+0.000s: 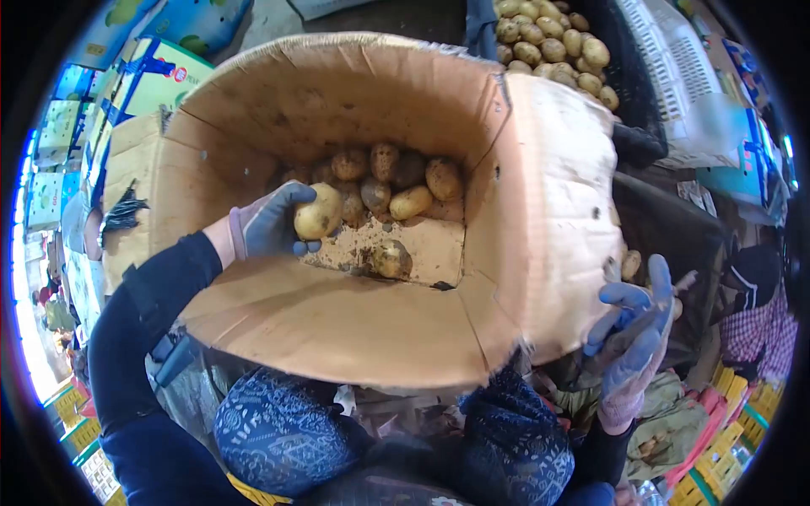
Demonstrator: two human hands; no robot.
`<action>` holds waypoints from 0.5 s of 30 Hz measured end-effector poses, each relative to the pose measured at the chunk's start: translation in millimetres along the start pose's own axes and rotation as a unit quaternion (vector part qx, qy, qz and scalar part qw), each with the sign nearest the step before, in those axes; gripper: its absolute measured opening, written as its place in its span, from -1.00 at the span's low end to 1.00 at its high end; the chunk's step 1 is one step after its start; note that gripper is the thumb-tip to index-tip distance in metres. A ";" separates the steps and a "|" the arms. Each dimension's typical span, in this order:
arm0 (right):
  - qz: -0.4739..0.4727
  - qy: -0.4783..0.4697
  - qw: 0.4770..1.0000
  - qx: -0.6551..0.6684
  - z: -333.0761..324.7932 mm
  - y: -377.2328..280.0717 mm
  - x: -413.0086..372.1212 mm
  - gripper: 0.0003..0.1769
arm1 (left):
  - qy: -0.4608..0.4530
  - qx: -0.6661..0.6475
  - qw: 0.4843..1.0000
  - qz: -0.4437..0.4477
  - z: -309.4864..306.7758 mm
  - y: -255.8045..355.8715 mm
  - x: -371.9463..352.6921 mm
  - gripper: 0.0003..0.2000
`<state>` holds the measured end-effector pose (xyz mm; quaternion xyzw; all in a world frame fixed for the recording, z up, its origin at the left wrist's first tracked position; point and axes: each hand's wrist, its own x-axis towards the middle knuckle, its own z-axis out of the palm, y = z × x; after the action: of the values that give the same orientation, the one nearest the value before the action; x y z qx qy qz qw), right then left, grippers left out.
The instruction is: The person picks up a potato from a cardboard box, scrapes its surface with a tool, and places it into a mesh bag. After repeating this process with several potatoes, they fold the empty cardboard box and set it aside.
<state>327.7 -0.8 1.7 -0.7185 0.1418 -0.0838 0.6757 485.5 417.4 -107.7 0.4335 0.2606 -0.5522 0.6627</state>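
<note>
Looks down into a large cardboard box (337,337), tipped open toward the viewer and propped across two knees (283,430) in blue patterned cloth, probably to bring the inside within arm's reach. Reaches in with the left hand (268,223), gloved in grey-blue, thumb and fingers wrapped round one pale yellow potato (318,212) near the box's left wall. Shows a heap of earthy potatoes (396,179) bunched against the far wall, kept there by the tilt, it seems, and one dirty potato (390,258) lying apart on the soiled floor. Holds the right hand (633,333), in a blue glove, outside the box just beside its right flap, fingers spread wide and gripping nothing, perhaps ready to steady that side. Takes in, beyond the box, a black crate (634,142) heaped with cleaner potatoes (548,42), and printed cartons (160,67) stacked to the left.
</note>
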 end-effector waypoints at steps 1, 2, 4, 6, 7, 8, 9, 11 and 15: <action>-0.002 0.005 1.000 0.014 -1.3 -5.8 -7.0 -0.08 | -0.021 0.002 1.000 0.019 21.8 1.2 -16.1 -0.41; 0.003 0.014 1.000 0.016 -5.9 -12.3 -14.7 -0.14 | -0.043 0.005 0.998 0.038 45.7 -2.9 -31.8 -0.39; 0.013 0.030 0.999 0.018 -16.3 -28.4 -30.9 -0.24 | -0.099 -0.003 0.993 0.059 87.1 -13.4 -58.8 -0.33; -0.016 0.007 1.000 -0.002 -26.5 -50.6 -49.1 -0.48 | -0.167 -0.028 0.984 0.055 121.8 -29.3 -81.3 -0.28; -0.041 -0.014 0.999 -0.032 -31.6 -64.0 -58.9 -0.52 | -0.202 -0.027 0.977 0.064 136.8 -37.2 -89.5 -0.24; -0.066 -0.035 0.995 -0.063 -36.6 -78.0 -70.0 -0.57 | -0.189 -0.019 0.979 0.078 152.3 -45.6 -99.3 -0.23; -0.067 -0.038 0.992 -0.101 -35.5 -95.5 -84.2 -0.60 | -0.177 -0.013 0.980 0.092 167.8 -54.5 -109.4 -0.23; -0.166 -0.121 0.957 -0.203 -46.4 -112.3 -102.5 -0.54 | -0.188 -0.022 0.976 0.105 196.1 -74.3 -124.0 -0.23; -0.256 -0.214 0.896 -0.294 -32.9 -142.2 -135.7 -0.66 | -0.245 -0.070 0.962 0.099 242.4 -116.1 -141.2 -0.32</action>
<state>202.0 17.7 155.2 -0.8965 -0.1768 -0.0531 0.4028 306.1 278.2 93.7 0.2611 0.0844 -0.5538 0.7862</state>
